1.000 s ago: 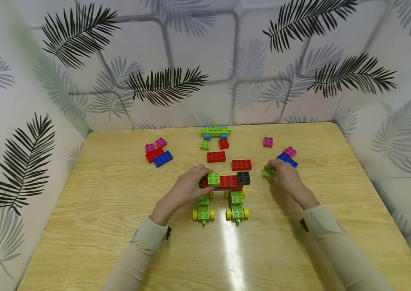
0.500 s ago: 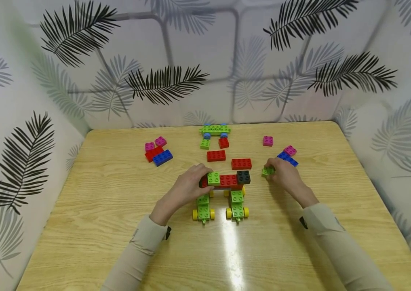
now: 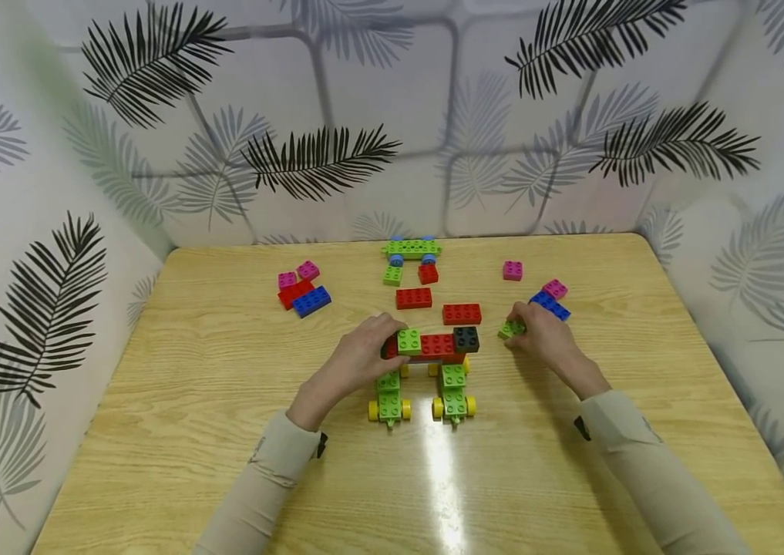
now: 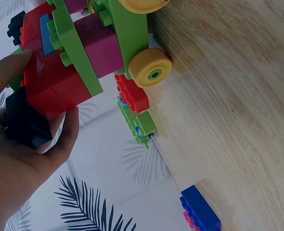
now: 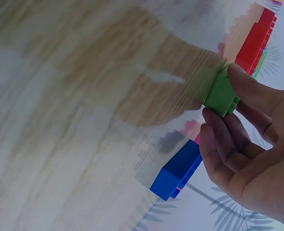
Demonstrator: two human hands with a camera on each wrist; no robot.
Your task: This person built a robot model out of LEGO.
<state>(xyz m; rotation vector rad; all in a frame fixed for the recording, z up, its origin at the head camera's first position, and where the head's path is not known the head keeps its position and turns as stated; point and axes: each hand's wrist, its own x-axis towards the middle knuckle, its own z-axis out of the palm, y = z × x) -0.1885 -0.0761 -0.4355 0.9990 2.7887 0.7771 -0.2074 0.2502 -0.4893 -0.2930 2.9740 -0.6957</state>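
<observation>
Head view: left hand [image 3: 357,362] wraps the left end of the block build [image 3: 433,347] mid-tabletop, fingers curled round it, likely bracing it so it doesn't roll on the yellow wheels [image 3: 469,406] of its two green chassis. Left wrist view confirms: thumb and fingers clamp the red block stack [image 4: 50,82], with a black brick [image 4: 24,126] sitting in the palm. Right hand [image 3: 537,333] sits just right of the build, pinching a small green brick [image 3: 511,329] low over the wood; right wrist view shows the same green brick between thumb and fingertips [image 5: 222,122], studs turned toward the palm, I think, but that frame is blurred. Blue brick [image 3: 550,305] with a pink one [image 3: 555,289] lies just behind the right hand, toward the right edge. Loose stock sits along the far edge: green wheeled plate [image 3: 411,248], two red bricks [image 3: 413,297], another pink brick [image 3: 513,270], and a pink/red/blue cluster [image 3: 301,291] toward the far-left corner. Surface is a light wood-grain tabletop [image 3: 190,432] with a glare stripe near the front edge. Walls on three sides carry palm-leaf wallpaper [image 3: 315,158].
</observation>
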